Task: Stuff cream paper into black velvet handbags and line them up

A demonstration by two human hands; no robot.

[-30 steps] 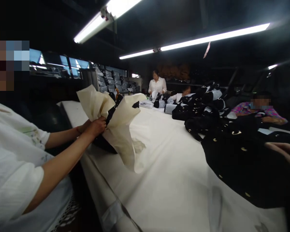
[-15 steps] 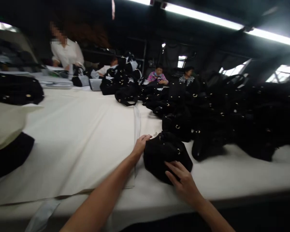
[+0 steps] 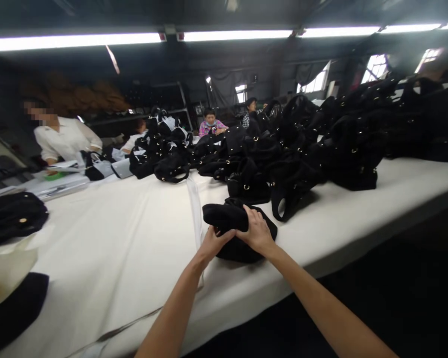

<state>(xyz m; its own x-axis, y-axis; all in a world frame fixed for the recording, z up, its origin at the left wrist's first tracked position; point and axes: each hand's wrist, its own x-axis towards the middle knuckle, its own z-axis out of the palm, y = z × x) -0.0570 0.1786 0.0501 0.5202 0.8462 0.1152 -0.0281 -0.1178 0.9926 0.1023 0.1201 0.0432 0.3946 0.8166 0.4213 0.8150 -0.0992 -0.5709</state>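
A black fabric bag (image 3: 239, 251) lies on the cloth-covered table in front of me, with a thick rounded part of it (image 3: 224, 216) raised on top. My left hand (image 3: 213, 243) grips this part from the left, thumb towards me and the other fingers mostly hidden behind it. From the right, my right hand (image 3: 257, 231) is closed over the same part, its fingers across the top and its thumb near the left thumb. Beyond the bag sits another black bag with a metal ring (image 3: 248, 186).
A large heap of black bags (image 3: 294, 134) stretches across the back and right. At left are a black bag (image 3: 15, 214) and a black piece (image 3: 18, 311) beneath pale material. White cloth (image 3: 145, 238) covers the table (image 3: 321, 243). Several people are at the far side, one in a white shirt (image 3: 67, 139).
My left hand has moved from the bag's far left edge to its raised part, and my right hand has shifted up from its front. The view has swung right.
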